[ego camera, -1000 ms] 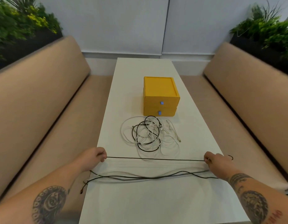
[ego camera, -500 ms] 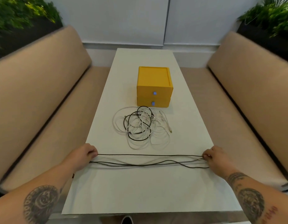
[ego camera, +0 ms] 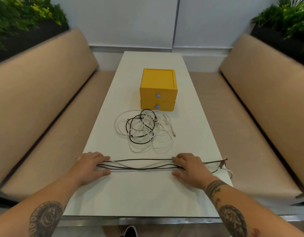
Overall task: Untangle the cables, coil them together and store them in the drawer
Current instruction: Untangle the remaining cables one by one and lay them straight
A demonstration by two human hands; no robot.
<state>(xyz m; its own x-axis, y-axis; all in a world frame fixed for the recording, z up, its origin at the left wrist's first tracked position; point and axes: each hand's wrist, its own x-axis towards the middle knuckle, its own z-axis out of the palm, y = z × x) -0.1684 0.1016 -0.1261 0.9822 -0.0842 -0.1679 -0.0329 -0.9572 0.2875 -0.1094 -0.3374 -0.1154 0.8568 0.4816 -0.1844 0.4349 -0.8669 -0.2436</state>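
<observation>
Several straightened black and white cable strands [ego camera: 141, 167] lie side by side across the near part of the white table [ego camera: 139, 194]. My left hand [ego camera: 91, 165] rests flat on their left end, fingers pointing right. My right hand [ego camera: 188, 168] lies flat on the strands further right, fingers pointing left. The loose cable ends [ego camera: 221, 165] stick out past my right hand at the table's right edge. Behind them sits a tangle of black and white cables [ego camera: 144, 132]. A yellow two-drawer box [ego camera: 158, 89] stands beyond the tangle, both drawers closed.
Tan bench seats [ego camera: 45, 117] run along both sides of the narrow table. Planters with green plants [ego camera: 284, 19] stand behind the backrests. The table's near edge is close to my body.
Both hands have moved inward toward each other and now lie flat on the strands instead of pinching a taut black cable at its ends. The strands have slackened.
</observation>
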